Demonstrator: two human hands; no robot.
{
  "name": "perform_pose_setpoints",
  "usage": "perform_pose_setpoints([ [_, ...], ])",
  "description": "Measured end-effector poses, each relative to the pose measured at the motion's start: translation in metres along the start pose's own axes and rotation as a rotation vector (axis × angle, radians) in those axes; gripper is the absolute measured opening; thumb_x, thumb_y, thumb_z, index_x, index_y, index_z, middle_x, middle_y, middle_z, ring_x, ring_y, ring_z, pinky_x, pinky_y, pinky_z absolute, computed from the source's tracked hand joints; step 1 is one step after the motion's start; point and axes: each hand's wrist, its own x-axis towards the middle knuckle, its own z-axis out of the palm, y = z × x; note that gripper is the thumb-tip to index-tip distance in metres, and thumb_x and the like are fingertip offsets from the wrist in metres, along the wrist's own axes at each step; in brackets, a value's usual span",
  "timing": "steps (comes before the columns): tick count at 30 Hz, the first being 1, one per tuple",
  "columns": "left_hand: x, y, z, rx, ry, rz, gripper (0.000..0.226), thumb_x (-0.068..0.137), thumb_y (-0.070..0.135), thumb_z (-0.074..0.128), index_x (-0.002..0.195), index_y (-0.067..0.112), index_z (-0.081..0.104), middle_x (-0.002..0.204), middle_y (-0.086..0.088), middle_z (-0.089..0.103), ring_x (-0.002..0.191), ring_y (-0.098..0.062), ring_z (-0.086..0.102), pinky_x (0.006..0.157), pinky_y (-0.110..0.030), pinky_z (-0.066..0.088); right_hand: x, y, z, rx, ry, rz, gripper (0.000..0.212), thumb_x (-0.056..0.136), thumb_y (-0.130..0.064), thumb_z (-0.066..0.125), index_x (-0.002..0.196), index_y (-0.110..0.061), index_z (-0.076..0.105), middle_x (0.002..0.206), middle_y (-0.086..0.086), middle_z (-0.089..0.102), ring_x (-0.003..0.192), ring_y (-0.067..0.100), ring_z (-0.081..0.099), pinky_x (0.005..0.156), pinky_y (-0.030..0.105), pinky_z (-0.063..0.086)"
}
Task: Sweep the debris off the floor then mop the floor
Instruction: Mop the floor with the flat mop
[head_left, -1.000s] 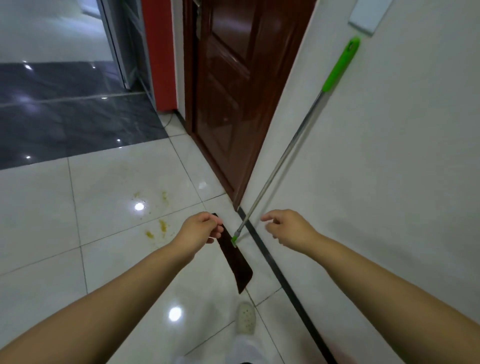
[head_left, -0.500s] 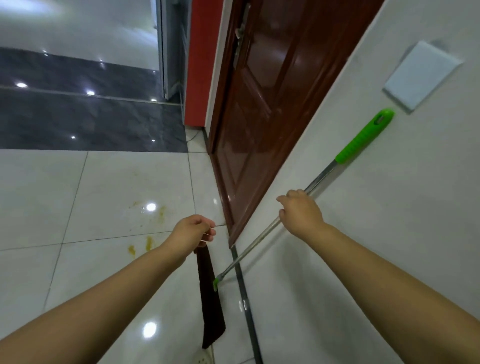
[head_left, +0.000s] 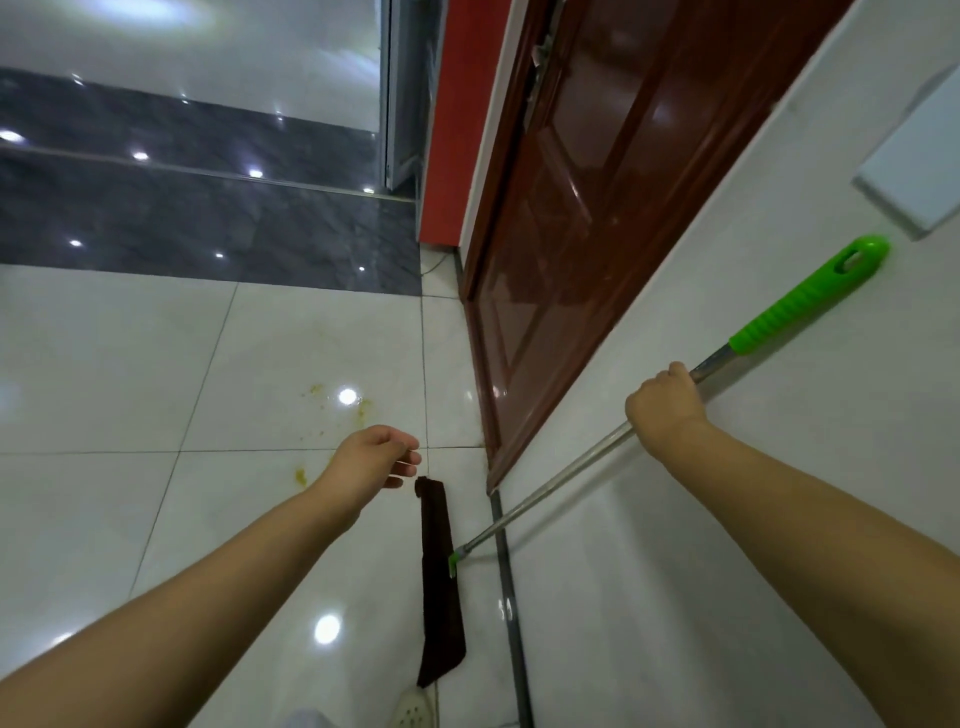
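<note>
I see the right hand (head_left: 665, 410) wrapped around the mop pole (head_left: 550, 501), just below the green grip (head_left: 808, 299). Pole's long axis runs diagonally: grip end up-right against the white wall (head_left: 727, 519), lower end down-left at the dark mop head (head_left: 439, 582), which lies lengthwise on the floor tiles (head_left: 208, 519) beside the skirting. Left hand (head_left: 371, 460) is loose, fingers relaxed, holding nothing, near the head's far end. Yellow stains (head_left: 332, 415) on the tile beyond.

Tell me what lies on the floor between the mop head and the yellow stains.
Nothing visible lies there. The dark mop head rests on the floor by the wall, and only bare white tile separates it from the yellow stains. The left hand hovers above that stretch, holding nothing; the right hand holds the mop pole.
</note>
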Motion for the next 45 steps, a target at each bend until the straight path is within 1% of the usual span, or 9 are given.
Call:
perform_pose_setpoints([
  [10,-0.030,-0.034,-0.092,0.000,0.004,0.063,0.023,0.095,0.005,0.041,0.090,0.008,0.063,0.087,-0.008,0.066,0.074,-0.018,0.062,0.068,-0.025,0.049,-0.065,-0.046,-0.069,-0.018,0.077,0.042,0.020,0.089,-0.014,0.053,0.101,-0.024,0.065,0.104,-0.005,0.067,0.100,0.015,0.060,0.098,0.028,0.032],
  [15,-0.052,-0.058,-0.169,-0.014,-0.013,0.078,0.022,0.094,0.006,0.042,0.088,0.011,0.063,0.087,-0.008,0.066,0.077,-0.019,0.062,0.070,-0.027,0.049,-0.118,-0.063,-0.137,-0.048,0.022,0.130,0.012,0.088,-0.012,0.055,0.087,-0.023,0.059,0.104,-0.006,0.068,0.101,0.015,0.061,0.100,0.029,0.033],
  [18,-0.063,-0.077,-0.215,-0.011,-0.020,0.069,0.023,0.094,0.004,0.041,0.088,0.010,0.062,0.086,-0.008,0.066,0.076,-0.019,0.061,0.070,-0.027,0.049,-0.151,-0.079,-0.180,-0.069,-0.034,0.169,0.015,0.088,-0.014,0.055,0.077,-0.022,0.050,0.085,-0.007,0.063,0.093,0.014,0.062,0.095,0.028,0.034],
  [21,-0.077,-0.095,-0.253,-0.018,-0.024,0.047,0.022,0.094,0.003,0.040,0.092,0.006,0.062,0.086,-0.009,0.065,0.075,-0.019,0.060,0.069,-0.026,0.048,-0.177,-0.093,-0.221,-0.098,-0.091,0.198,0.032,0.089,-0.012,0.054,0.063,-0.019,0.037,0.061,-0.007,0.040,0.071,0.016,0.050,0.094,0.028,0.035],
  [26,-0.097,-0.113,-0.295,-0.015,-0.033,-0.006,0.021,0.094,0.003,0.040,0.095,0.004,0.061,0.085,-0.009,0.063,0.073,-0.018,0.059,0.066,-0.025,0.048,-0.217,-0.106,-0.270,-0.095,-0.156,0.263,0.027,0.090,-0.008,0.053,0.068,-0.018,0.041,0.061,-0.006,0.038,0.052,0.012,0.030,0.079,0.028,0.034],
  [29,-0.105,-0.118,-0.309,-0.021,-0.036,-0.013,0.021,0.094,0.002,0.040,0.099,0.002,0.060,0.085,-0.009,0.062,0.071,-0.017,0.058,0.065,-0.024,0.047,-0.232,-0.114,-0.282,-0.047,-0.195,0.294,0.031,0.089,-0.006,0.055,0.064,-0.016,0.039,0.064,-0.005,0.042,0.053,0.012,0.035,0.073,0.029,0.034],
  [35,-0.126,-0.137,-0.318,-0.018,-0.064,-0.043,0.021,0.093,0.002,0.041,0.100,0.001,0.060,0.084,-0.010,0.062,0.070,-0.017,0.058,0.065,-0.024,0.047,-0.262,-0.143,-0.281,0.093,-0.232,0.297,0.005,0.089,-0.018,0.059,0.084,-0.020,0.059,0.071,-0.005,0.054,0.061,0.015,0.051,0.062,0.026,0.039],
  [39,-0.147,-0.154,-0.316,0.011,-0.096,-0.060,0.019,0.094,0.004,0.042,0.099,0.003,0.060,0.083,-0.009,0.062,0.070,-0.017,0.058,0.066,-0.024,0.047,-0.292,-0.177,-0.274,0.161,-0.246,0.275,0.006,0.090,-0.019,0.056,0.088,-0.021,0.061,0.071,-0.006,0.055,0.059,0.013,0.049,0.047,0.023,0.028],
  [45,-0.189,-0.189,-0.317,0.089,-0.119,-0.035,0.019,0.095,0.005,0.042,0.100,0.003,0.060,0.081,-0.007,0.062,0.069,-0.017,0.058,0.068,-0.025,0.049,-0.355,-0.250,-0.266,0.256,-0.333,0.216,0.022,0.091,-0.016,0.054,0.070,-0.019,0.047,0.067,-0.006,0.047,0.056,0.012,0.043,0.064,0.026,0.035],
])
